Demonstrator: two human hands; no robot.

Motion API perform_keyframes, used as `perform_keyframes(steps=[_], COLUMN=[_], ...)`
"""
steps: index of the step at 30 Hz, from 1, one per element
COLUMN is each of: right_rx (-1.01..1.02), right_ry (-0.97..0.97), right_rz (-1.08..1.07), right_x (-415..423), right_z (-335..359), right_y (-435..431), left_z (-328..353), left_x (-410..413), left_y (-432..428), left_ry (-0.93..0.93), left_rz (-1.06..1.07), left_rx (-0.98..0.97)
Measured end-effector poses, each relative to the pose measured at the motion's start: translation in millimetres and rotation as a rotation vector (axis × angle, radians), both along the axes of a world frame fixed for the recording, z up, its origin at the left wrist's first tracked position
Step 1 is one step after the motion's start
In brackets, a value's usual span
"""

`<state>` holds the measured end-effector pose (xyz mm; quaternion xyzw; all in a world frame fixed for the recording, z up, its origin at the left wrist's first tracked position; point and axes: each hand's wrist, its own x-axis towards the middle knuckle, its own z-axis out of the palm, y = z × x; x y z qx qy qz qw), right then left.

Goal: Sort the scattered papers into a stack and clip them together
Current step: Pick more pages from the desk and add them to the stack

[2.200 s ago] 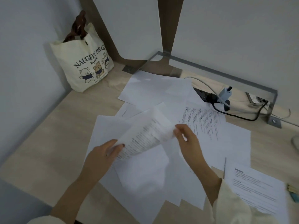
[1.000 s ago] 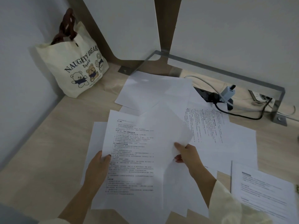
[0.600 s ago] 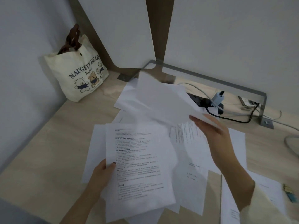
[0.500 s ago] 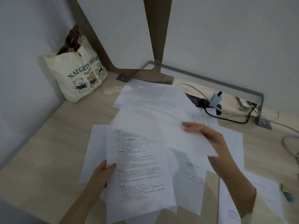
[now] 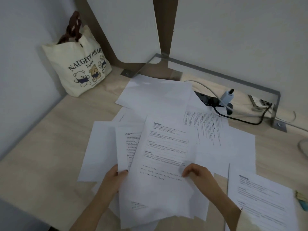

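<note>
A printed sheet (image 5: 164,165) is lying tilted on top of another printed page (image 5: 127,147) near the front of the desk (image 5: 41,147). The left hand (image 5: 115,179) is pinching both at their left edge, thumb on top. The right hand (image 5: 197,175) is curling its fingers onto the top sheet's right side. More scattered papers (image 5: 156,95) are lying behind and beside them. A tote bag (image 5: 78,64) is standing in the far-left corner.

You look through a single head-worn wide-angle camera, angled forward and down from close above the desk (image 5: 41,147), facing the corner where two white walls (image 5: 233,30) meet.
</note>
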<state>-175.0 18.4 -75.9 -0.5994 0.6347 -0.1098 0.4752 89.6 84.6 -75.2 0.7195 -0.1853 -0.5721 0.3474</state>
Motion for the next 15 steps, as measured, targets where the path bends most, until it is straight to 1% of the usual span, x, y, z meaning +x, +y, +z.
perform_keyframes(steps=[2,5,9,12,15], right_rx=[-0.023,-0.027,-0.028,-0.02,-0.011], right_ry=[0.038,0.094,0.085,0.117,0.135], right_rz=[-0.012,0.047,0.125,0.228,0.315], right_x=[-2.7,-1.5,8.5,17.6,26.9], right_z=[1.6,6.9,10.4,9.1,9.1], right_y=[0.0,1.7,4.9,5.3,5.4], left_z=[2.6,1.6,-1.2,-2.0,-2.9], left_x=[-3.1,-2.2,-3.8,-6.3,-6.3], left_y=[2.0,5.3,5.3,5.4,7.8], left_ry=[-0.04,-0.085,-0.083,-0.048,-0.058], left_rz=[-0.024,-0.04,-0.007,0.003,-0.043], left_rx=[-0.016,-0.024,-0.033,-0.041,-0.092])
